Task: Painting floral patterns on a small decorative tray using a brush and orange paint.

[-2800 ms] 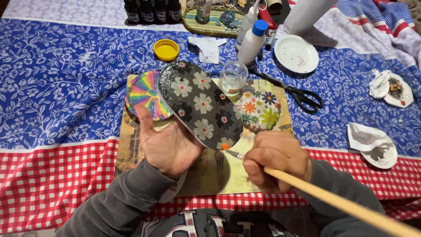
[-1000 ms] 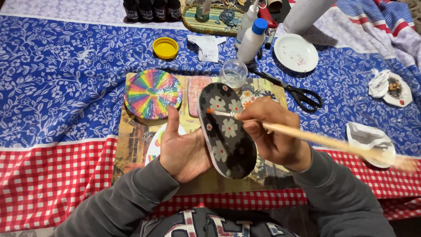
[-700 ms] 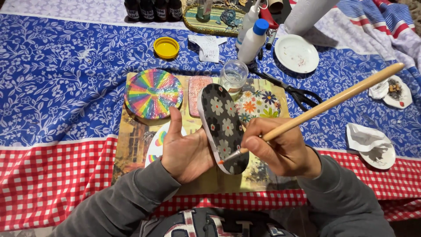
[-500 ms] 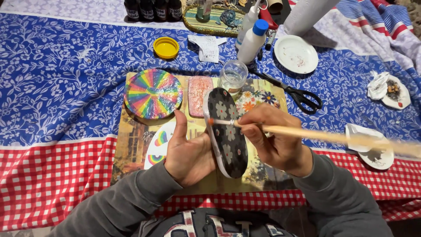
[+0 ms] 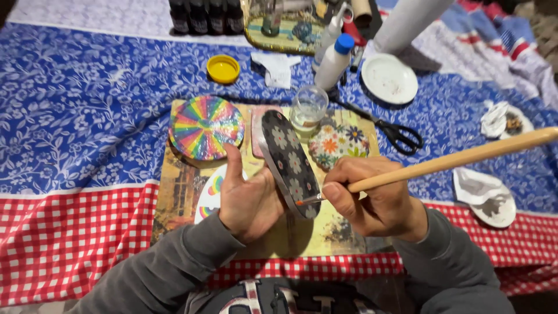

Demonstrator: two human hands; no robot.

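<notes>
**Brush tip meets the flowered oval**

Both hands are busy over the mat in the head view. Left hand (image 5: pixel 251 200) cradles a dark oval piece (image 5: pixel 289 162) patterned with pale flowers, palm behind it, thumb pointing up along its left edge, fingers closed around the back so the piece stands tilted on its long edge. Right hand (image 5: pixel 372 197) is pinched tight on a long wooden paintbrush (image 5: pixel 459 158), whose handle runs up and away to the right. The brush tip, carrying a dab of orange, touches the lower end of the oval, just beside the right thumb. The two hands sit close together, the oval between them.

Under the hands lies a yellowish printed work mat (image 5: pixel 186 192). Just beyond the left hand rests a round disc with rainbow stripes (image 5: pixel 206 127); a second rainbow piece (image 5: pixel 210 192) peeks out partly hidden by the left thumb. Beyond the right hand sits a rounded piece with bright flowers (image 5: pixel 338 143), and past the oval's top a small clear glass (image 5: pixel 308 108).

Farther out from the right hand: black scissors (image 5: pixel 401 135), a white plate (image 5: pixel 389 78), a white squeeze bottle with a blue cap (image 5: pixel 334 60). A yellow lid (image 5: pixel 223 68) lies well beyond the left hand. To the right of the right hand, a crumpled white palette (image 5: pixel 485 195) holds dark paint.
</notes>
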